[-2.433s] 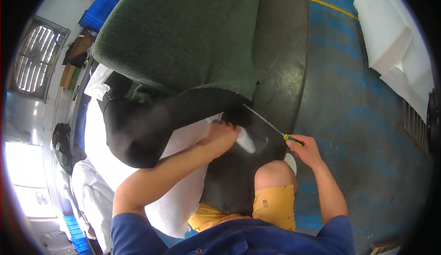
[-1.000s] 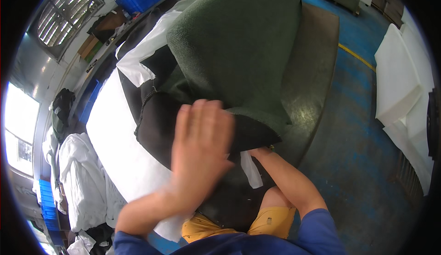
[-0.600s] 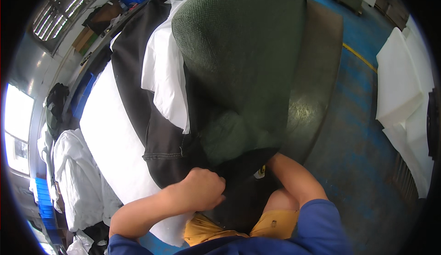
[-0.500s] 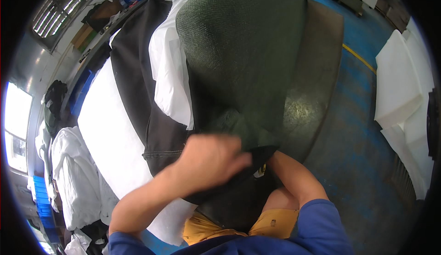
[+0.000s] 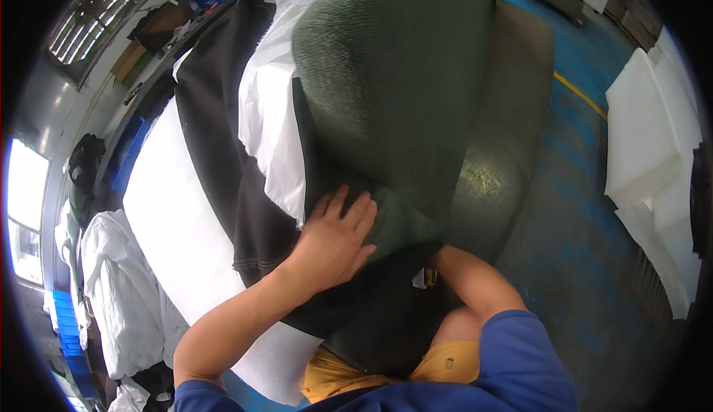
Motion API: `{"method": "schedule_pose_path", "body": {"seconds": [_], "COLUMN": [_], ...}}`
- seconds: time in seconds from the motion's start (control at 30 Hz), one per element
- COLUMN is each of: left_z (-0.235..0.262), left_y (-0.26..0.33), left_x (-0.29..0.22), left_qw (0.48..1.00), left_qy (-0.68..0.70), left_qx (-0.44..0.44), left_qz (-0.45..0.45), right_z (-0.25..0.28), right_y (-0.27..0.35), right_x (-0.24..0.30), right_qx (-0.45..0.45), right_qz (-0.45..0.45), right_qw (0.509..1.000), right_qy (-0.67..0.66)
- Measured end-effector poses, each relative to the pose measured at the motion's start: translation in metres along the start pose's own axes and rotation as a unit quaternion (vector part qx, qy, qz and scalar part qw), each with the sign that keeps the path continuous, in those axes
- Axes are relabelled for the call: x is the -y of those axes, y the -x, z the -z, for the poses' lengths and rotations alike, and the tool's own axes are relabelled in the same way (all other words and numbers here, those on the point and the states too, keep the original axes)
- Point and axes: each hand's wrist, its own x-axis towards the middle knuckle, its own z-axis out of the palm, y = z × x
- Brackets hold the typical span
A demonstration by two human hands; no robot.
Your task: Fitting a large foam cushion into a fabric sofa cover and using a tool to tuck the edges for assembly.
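Note:
A big dark green textured fabric cover [image 5: 416, 93] drapes over the bulky piece in front of me. My left hand [image 5: 336, 240] lies flat on its near lower part, with fingers spread and nothing held. Beside those fingers hangs a white lining sheet [image 5: 271, 108], and left of it a black cloth panel [image 5: 212, 108] with a stitched seam. My right forearm [image 5: 479, 282] reaches under the black fabric edge [image 5: 371, 304] near my lap, hiding that hand. Close to the right wrist shows a small white and yellow tag [image 5: 423, 278].
White padding [image 5: 171, 197] bulges at the left under the black cloth. A dark rounded surface [image 5: 497, 167] curves along the right side. Beyond the blue-grey floor [image 5: 579, 226], large white foam sheets [image 5: 646, 130] stand at the right. White bundled cloth [image 5: 122, 286] hangs on the left.
My left hand, blurred before, has moved slightly up and left and now rests flat with fingers spread. The black fabric edge by the right wrist has dropped, showing more of the tag.

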Motion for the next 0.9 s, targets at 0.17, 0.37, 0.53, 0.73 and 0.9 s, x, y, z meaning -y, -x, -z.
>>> {"method": "schedule_pose_path", "body": {"seconds": [0.17, 0.37, 0.53, 0.73, 0.9], "left_z": [0.002, -0.008, -0.012, -0.023, -0.009], "left_y": [-0.033, -0.058, -0.054, -0.062, -0.063], "left_x": [0.02, 0.053, 0.065, 0.063, 0.067], "left_qw": [0.998, 0.994, 0.997, 0.996, 0.989], "left_qy": [0.001, -0.035, -0.022, -0.005, -0.013], "left_qx": [0.005, 0.059, 0.064, 0.088, 0.142], "left_qz": [0.069, 0.088, 0.022, 0.023, 0.034], "right_z": [0.004, 0.013, 0.003, -0.013, -0.01], "right_y": [-0.011, 0.022, 0.026, -0.011, -0.018], "right_x": [0.003, -0.027, -0.021, -0.006, -0.006], "right_qx": [0.009, 0.021, 0.042, 0.066, 0.069], "right_qz": [-0.006, -0.018, -0.027, -0.032, -0.027], "right_qw": [1.0, 0.999, 0.998, 0.996, 0.996], "right_qy": [-0.001, -0.017, -0.033, -0.044, -0.054]}}
